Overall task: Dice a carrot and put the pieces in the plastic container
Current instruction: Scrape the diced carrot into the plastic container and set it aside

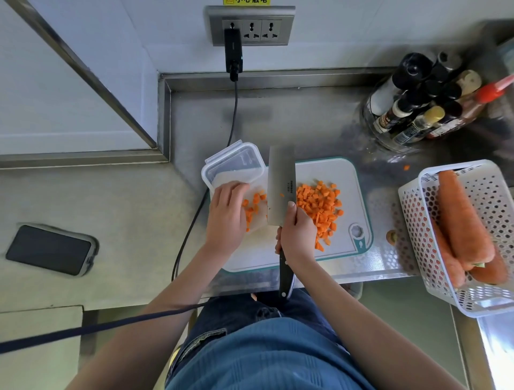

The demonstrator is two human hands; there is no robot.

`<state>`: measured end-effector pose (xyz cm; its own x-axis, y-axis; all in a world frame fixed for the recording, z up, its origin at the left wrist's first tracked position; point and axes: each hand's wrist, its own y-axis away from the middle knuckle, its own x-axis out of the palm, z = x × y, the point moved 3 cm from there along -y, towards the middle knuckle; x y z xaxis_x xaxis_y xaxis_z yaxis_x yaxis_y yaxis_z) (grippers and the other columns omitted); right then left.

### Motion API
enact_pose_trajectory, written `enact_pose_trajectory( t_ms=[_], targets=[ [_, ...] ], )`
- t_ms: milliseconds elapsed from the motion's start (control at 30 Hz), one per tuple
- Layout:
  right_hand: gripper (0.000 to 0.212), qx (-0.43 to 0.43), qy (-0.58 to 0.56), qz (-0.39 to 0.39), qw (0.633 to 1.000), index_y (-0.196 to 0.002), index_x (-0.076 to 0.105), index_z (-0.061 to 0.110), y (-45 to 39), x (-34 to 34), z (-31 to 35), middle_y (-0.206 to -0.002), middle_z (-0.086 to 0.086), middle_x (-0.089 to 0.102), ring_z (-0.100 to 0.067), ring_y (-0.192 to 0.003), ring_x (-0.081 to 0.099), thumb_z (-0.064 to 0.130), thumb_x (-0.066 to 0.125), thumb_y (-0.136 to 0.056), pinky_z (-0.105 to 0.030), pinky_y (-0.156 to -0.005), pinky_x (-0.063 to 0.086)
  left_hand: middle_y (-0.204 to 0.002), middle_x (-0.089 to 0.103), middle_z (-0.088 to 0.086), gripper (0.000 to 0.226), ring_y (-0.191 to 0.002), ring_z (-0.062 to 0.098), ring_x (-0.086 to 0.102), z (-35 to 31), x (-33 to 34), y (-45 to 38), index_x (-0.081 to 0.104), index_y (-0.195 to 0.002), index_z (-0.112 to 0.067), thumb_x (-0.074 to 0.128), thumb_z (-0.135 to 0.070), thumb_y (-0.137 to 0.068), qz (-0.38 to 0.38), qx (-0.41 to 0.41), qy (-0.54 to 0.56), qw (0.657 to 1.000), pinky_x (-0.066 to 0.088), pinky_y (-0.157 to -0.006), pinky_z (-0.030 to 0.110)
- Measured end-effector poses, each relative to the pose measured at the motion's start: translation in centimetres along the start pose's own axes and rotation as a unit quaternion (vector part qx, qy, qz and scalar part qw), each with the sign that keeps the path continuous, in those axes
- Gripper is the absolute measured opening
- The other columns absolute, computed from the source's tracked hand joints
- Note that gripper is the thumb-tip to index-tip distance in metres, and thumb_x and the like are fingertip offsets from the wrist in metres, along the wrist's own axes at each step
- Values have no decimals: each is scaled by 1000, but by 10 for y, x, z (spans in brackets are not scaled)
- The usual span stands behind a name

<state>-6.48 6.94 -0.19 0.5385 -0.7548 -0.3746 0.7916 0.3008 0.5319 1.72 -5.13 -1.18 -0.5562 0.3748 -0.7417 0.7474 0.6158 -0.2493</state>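
Orange carrot dice (319, 206) heaped on cutting board (333, 172), at 3 o'clock of cleaver (281, 183) | plastic container (219, 178) at 9 o'clock | my right hand (299, 236) wraps the handle | my left hand (226, 214) grips the container rim, nearer it.

Small dark print on the cleaver blade (281, 183) and the yellow wall sign (246, 2) are both illegible.

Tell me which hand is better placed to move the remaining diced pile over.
Right, probably: the right hand grips the knife, its blade beside the carrot pile; the left hand steadies the container.
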Motion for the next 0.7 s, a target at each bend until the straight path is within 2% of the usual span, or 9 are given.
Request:
enact_pose_trajectory(
  t_ms=[133,333,400,467,533,600,700],
  targets=[
    [37,-5,2,4,1000,-81,50,14,0,0,0,-66,-12,54,-14,-34,44,36,29,-103,-22,-34,40,-118,58,13,38,-118,25,44,8,5,7,55,-121,-2,35,-8,-89,44,-5,-41,998,28,-106,26],
    [38,-26,14,12,999,-83,51,11,-2,-2,0,-62,-11,54,-13,-34,44,35,30,-103,-22,-34,39,-115,60,12,36,-111,22,49,-14,0,-3,56,-118,-2,39,0,-86,44,56,-4,997,42,-96,37],
    [38,-31,15,13,999,-81,50,12,-3,-2,0,-63,-12,55,-15,-36,46,35,30,-104,-22,-35,39,-128,56,12,42,-121,22,45,-18,6,-7,52,-128,-2,38,0,-89,91,108,-24,990,36,-104,37],
    [38,-38,21,15,999,-78,49,14,-3,-2,1,-65,-13,56,-16,-37,48,36,30,-103,-22,-34,39,-142,45,9,49,-134,21,34,-19,15,-6,43,-138,-5,35,0,-90,155,173,-61,971,24,-113,37],
    [38,-42,27,15,999,-78,48,15,-4,-3,2,-65,-13,56,-17,-38,48,36,30,-103,-22,-33,38,-145,42,7,52,-138,19,30,-20,21,-4,43,-139,-6,32,0,-88,179,199,-88,960,21,-114,38],
    [36,-44,32,15,998,-78,47,15,-4,-4,1,-65,-13,55,-17,-38,47,34,30,-104,-21,-33,37,-131,57,8,43,-129,19,41,-19,18,-4,57,-126,-4,36,-1,-89,152,199,-87,964,28,-111,36],
    [38,-44,33,10,998,-78,47,14,-4,-8,-2,-63,-13,53,-19,-39,46,35,30,-103,-21,-33,37,-93,71,6,27,-106,18,52,-13,7,1,72,-87,-3,44,-4,-87,62,205,-70,974,34,-102,31]
  ],
)
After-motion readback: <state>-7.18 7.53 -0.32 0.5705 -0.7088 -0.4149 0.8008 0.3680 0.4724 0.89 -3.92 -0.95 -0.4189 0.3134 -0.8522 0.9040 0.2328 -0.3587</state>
